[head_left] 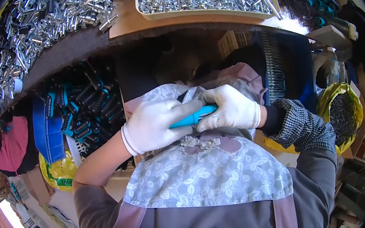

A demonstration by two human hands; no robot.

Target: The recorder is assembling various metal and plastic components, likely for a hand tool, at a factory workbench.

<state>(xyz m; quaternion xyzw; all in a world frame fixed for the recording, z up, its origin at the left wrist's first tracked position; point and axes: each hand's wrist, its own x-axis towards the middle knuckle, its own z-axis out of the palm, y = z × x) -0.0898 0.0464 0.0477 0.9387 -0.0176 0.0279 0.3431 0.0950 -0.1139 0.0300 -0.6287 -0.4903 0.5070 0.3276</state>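
Observation:
Both my hands wear white knit gloves and meet in front of my chest, over the grey leaf-patterned apron (207, 169). Between them lies a teal handle-like piece (185, 121). My left hand (154, 124) is closed around its left part, with the fingers reaching across. Thumb and fingers of my right hand (231, 108) pinch its right end. A narrow slot with something metallic shows near the right thumb. Behind the left fingers a grey and black part (189, 96) sticks up, and its link to the teal piece is hidden. The exact kind of tool cannot be made out.
Ahead, the bench carries a heap of shiny metal parts (64, 24) and a cream tray (207, 11) of small ones. Black and teal handles (86, 102) fill a bin at left, beside a blue bin (48, 129). Springs (274, 67) and a yellow bag (325, 106) stand right. Another person (12, 138) is far left.

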